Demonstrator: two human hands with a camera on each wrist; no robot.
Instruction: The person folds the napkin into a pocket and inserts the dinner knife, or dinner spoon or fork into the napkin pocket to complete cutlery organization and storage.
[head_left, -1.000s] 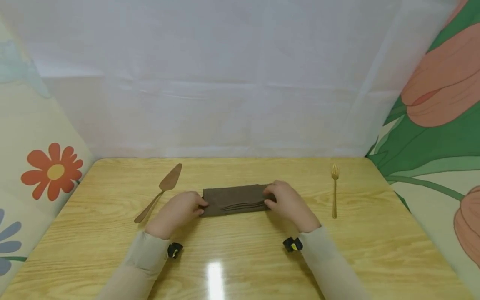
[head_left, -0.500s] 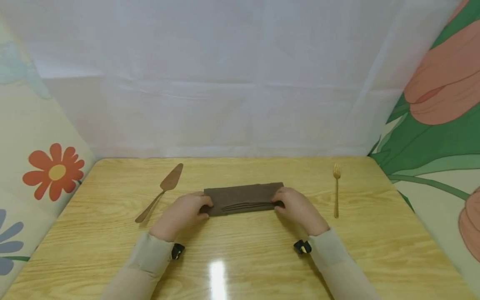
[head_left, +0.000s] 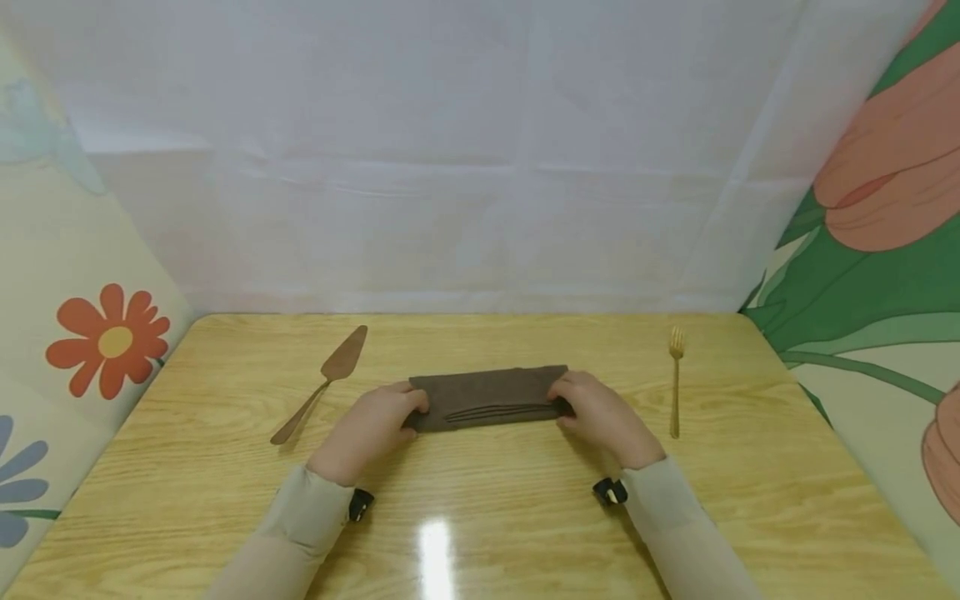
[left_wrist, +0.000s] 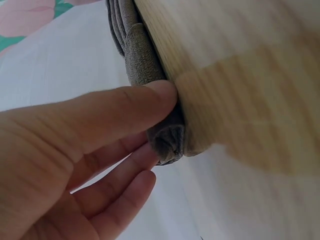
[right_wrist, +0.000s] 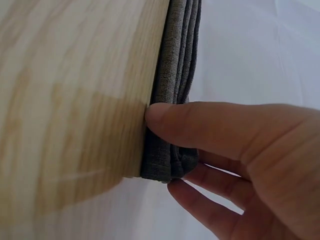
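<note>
A dark grey-brown folded cloth lies flat on the wooden table as a narrow strip, its layered edges facing the near side. At its left end, my left hand pinches the corner, thumb on the near edge and fingers over the end. The left wrist view shows that thumb pressed against the cloth just above the tabletop. My right hand pinches the opposite end in the same way. In the right wrist view, its thumb lies across the stacked folds.
A copper-coloured cake server lies slanted left of the cloth. To the right, a gold fork points away from me. The wooden table ends at a white sheet behind, with flower-painted panels on either side.
My right hand has shifted right and slightly nearer, uncovering the cloth's far right corner. My left hand has edged right over the left end. The cloth itself has barely moved.
</note>
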